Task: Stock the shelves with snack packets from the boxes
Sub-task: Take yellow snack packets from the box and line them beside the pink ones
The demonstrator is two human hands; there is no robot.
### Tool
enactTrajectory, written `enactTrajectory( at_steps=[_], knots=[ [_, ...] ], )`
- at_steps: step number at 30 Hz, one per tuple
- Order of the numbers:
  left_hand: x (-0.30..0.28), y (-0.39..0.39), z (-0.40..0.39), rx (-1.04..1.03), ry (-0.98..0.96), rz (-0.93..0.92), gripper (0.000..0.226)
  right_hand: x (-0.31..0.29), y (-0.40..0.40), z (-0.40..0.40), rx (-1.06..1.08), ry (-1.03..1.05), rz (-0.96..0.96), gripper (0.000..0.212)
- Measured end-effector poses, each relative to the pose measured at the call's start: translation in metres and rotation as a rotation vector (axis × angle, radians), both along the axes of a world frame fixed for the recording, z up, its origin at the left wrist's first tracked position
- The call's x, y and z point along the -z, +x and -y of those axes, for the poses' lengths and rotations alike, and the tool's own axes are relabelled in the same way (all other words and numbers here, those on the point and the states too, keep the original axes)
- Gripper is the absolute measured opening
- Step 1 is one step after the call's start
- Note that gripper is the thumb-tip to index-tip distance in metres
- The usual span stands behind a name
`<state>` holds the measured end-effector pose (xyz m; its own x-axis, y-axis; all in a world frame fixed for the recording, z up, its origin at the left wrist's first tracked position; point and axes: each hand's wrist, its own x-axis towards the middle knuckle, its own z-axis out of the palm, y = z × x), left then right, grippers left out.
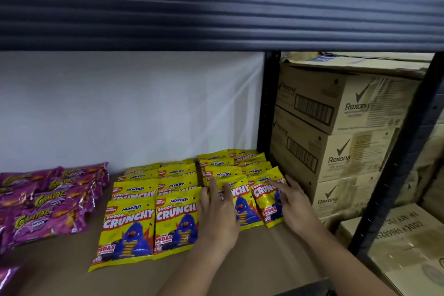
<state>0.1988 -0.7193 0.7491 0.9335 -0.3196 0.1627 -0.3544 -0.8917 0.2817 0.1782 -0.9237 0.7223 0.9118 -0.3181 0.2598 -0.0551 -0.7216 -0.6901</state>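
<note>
Yellow Monster Crunchy snack packets (153, 221) lie in overlapping rows on the brown shelf board (252, 259). My left hand (217, 214) rests flat, fingers spread, on the front packet of the third row (242, 206). My right hand (292, 202) lies with fingers extended on the rightmost front packet (265, 202), beside the stacked cartons. Neither hand grips anything. Purple Cornitoz packets (45, 206) are piled at the left of the same shelf.
Stacked Rexona cardboard cartons (341, 127) fill the bay to the right, behind a black upright post (403, 151). A dark shelf beam (216, 12) runs overhead. A white wall (132, 108) backs the shelf. Another carton (408, 243) sits at lower right.
</note>
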Motion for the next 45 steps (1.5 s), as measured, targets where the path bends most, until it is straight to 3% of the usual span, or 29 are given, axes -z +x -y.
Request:
enactTrajectory(
  at_steps=[2,6,15,20,26,29,37,45],
  knots=[
    [0.002,0.002,-0.004,0.022,0.036,0.01,0.075,0.001,-0.003,-0.001,0.009,0.0,-0.036,0.04],
    [0.003,0.001,-0.008,0.092,0.085,0.046,0.075,0.001,-0.008,-0.004,0.023,-0.047,-0.087,0.062],
    [0.007,0.002,-0.018,0.158,0.169,0.096,0.067,0.001,-0.013,-0.02,0.098,-0.188,-0.085,0.068],
    [0.004,-0.008,-0.032,0.183,0.008,0.169,0.057,-0.005,-0.026,-0.036,0.13,-0.22,0.02,0.065],
    [0.012,-0.033,-0.082,0.294,-0.328,0.246,0.044,-0.01,-0.063,-0.091,-0.005,-0.121,0.163,0.048],
    [0.02,-0.053,-0.119,0.305,-0.475,0.272,0.034,-0.006,-0.09,-0.132,-0.045,-0.14,0.248,0.036],
    [0.041,-0.151,-0.281,0.391,-0.728,0.249,0.023,0.011,-0.175,-0.286,-0.204,0.073,0.332,0.031],
    [0.169,-0.204,-0.506,0.202,-0.71,-0.016,0.04,0.115,-0.211,-0.478,-0.413,0.308,0.077,0.039]
  ],
)
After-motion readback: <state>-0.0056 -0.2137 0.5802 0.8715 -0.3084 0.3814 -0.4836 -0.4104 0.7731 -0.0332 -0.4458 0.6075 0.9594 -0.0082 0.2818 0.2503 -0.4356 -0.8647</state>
